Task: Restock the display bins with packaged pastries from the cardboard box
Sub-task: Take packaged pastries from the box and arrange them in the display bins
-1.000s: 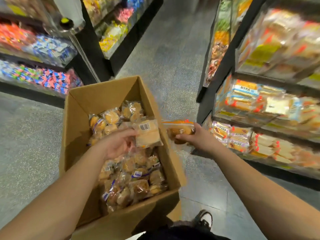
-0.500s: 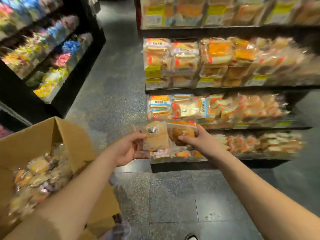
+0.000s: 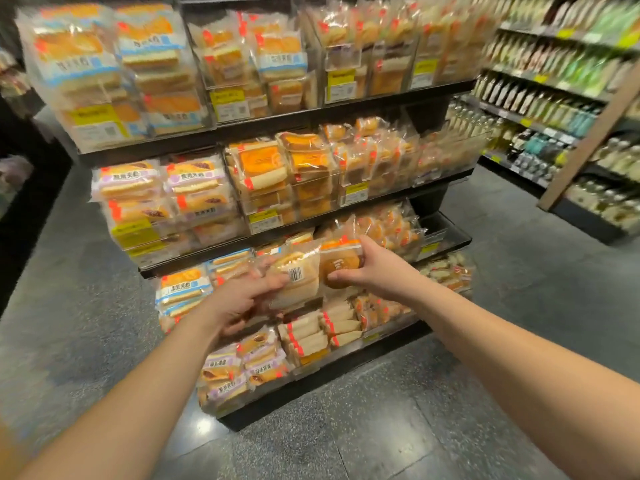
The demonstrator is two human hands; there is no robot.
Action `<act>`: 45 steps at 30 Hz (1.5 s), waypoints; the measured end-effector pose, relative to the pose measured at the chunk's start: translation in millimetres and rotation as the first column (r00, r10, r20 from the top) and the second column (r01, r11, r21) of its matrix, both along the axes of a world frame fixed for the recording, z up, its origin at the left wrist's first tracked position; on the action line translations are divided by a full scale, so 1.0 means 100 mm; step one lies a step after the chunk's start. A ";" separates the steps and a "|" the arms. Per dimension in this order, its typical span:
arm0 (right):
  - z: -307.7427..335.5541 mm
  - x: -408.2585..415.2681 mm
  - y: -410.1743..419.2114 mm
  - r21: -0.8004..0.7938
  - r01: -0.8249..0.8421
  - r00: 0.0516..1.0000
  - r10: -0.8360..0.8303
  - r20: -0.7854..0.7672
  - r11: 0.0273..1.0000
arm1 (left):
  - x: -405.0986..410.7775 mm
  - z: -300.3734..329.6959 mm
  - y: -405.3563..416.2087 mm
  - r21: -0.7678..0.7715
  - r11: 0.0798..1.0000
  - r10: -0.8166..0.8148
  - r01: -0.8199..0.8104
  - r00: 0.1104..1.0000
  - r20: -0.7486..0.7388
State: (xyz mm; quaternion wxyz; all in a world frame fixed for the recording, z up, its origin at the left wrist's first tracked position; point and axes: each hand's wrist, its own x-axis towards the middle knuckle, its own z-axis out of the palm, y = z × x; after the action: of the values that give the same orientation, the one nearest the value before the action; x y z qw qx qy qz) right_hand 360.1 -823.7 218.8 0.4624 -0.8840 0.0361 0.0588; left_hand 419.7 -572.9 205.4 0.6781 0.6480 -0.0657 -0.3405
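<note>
Your left hand grips a pale packaged pastry with its barcode facing you. Your right hand pinches a round brown packaged bun just beside it, the two wrappers touching. Both are held in front of the tiered display shelf, whose clear bins are filled with wrapped cakes.

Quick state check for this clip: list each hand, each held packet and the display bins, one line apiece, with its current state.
left hand: grip closed on the pale packet, raised before the shelves.
pale packet: sealed, barcode facing the camera, held in the air.
right hand: grip closed on the round bun packet.
round bun packet: sealed, held in the air beside the pale packet, not yet in a bin.
display bins: mostly full; one bin at right shows bare space.
</note>
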 end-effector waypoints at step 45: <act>0.04 3.28 -3.39 0.502 0.124 0.987 -0.161 0.031 0.856 | 3.33 0.38 -3.53 0.404 0.910 -0.242 0.094 0.912 0.332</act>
State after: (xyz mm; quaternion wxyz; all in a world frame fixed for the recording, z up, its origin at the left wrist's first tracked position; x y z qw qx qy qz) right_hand 687.6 -1162.3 222.8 0.6790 -0.7310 0.0683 0.0001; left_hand 752.7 -926.3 243.5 0.4820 0.8116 -0.1834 -0.2746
